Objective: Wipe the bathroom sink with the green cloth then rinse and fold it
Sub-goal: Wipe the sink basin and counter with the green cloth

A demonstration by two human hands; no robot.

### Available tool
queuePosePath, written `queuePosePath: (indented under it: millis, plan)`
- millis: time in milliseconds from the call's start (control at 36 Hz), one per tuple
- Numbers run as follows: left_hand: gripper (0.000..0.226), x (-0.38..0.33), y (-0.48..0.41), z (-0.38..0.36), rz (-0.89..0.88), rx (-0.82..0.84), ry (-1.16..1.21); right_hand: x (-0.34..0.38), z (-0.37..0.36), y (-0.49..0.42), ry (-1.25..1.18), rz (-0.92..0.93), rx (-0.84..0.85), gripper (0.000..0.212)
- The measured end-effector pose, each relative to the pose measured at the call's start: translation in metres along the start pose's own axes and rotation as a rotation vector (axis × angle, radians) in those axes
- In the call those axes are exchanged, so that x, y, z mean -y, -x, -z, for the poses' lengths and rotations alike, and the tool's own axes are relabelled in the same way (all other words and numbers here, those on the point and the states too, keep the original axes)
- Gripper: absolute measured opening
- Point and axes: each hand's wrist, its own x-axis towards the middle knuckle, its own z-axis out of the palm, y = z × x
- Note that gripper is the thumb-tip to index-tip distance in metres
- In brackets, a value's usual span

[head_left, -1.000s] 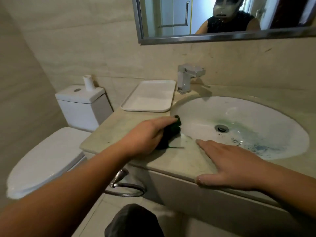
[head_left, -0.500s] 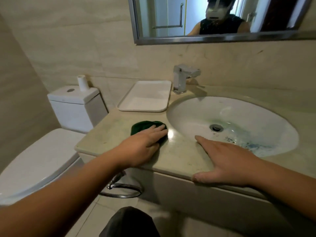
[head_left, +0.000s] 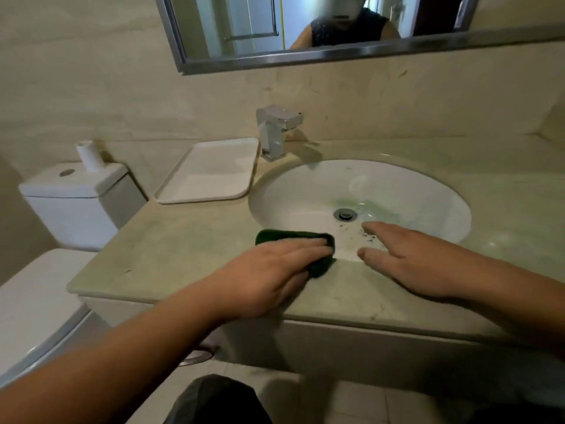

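Observation:
The green cloth (head_left: 275, 235) lies bunched on the stone counter at the front left rim of the white sink (head_left: 305, 191). My left hand (head_left: 269, 267) presses flat on the cloth with straight fingers and covers most of it. My right hand (head_left: 409, 258) rests open on the counter at the sink's front edge, its fingers reaching over the basin. Dark specks and a faint green tint lie in the basin around the drain (head_left: 345, 214).
A chrome faucet (head_left: 276, 130) stands behind the sink, with a white tray (head_left: 211, 169) to its left. A toilet (head_left: 73, 200) with a small white roll on its tank sits left of the counter. A mirror (head_left: 244, 32) hangs above.
My left hand slid the cloth left along the counter, then back right to the sink's front rim. My right hand moved forward, fingers now over the basin.

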Motion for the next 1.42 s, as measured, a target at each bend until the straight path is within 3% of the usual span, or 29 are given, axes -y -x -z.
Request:
queuePosePath:
  millis: [83,167,222,306,361,528,639,806,917,1056,1306,1417]
  plan:
    - [0.036,0.029,-0.051,0.006,0.36,0.051,-0.029,-0.004,0.002,-0.004,-0.036,0.006,-0.029,0.057]
    - [0.035,0.016,-0.07,0.012,0.432,-0.034,0.121,-0.015,0.013,-0.005,-0.043,0.007,-0.1,0.049]
    - [0.04,-0.021,-0.066,0.013,0.26,-0.087,0.119,-0.029,0.02,-0.009,-0.057,-0.008,-0.158,0.048]
    - [0.046,-0.079,-0.055,-0.002,-0.169,0.025,0.019,-0.048,0.026,-0.011,-0.1,-0.054,-0.229,0.048]
    - [0.046,-0.083,-0.065,-0.02,-0.23,0.092,-0.08,-0.058,0.028,-0.011,-0.127,-0.078,-0.241,0.047]
    - [0.033,0.002,-0.107,-0.007,0.275,0.201,-0.069,-0.06,0.023,-0.003,-0.131,-0.071,-0.179,0.041]
    - [0.039,0.031,-0.045,0.034,0.403,-0.054,0.043,-0.033,0.027,0.004,-0.064,0.063,-0.089,0.04]
    - [0.042,0.074,0.093,0.058,0.659,-0.346,-0.001,0.022,0.01,0.005,0.102,0.243,0.094,0.066]
    - [0.04,0.099,0.166,0.064,0.823,-0.37,-0.042,0.056,-0.009,-0.008,0.24,0.369,0.197,0.098]
    - [0.049,0.104,0.184,0.039,0.66,-0.087,-0.022,0.075,-0.031,-0.018,0.295,0.421,0.178,0.117]
    - [0.06,0.075,0.078,0.028,0.384,0.119,0.005,0.078,-0.031,-0.02,0.263,0.398,0.173,0.118]
    - [0.057,0.044,0.015,0.013,0.248,0.099,0.007,0.071,-0.026,-0.02,0.202,0.406,0.125,0.11]
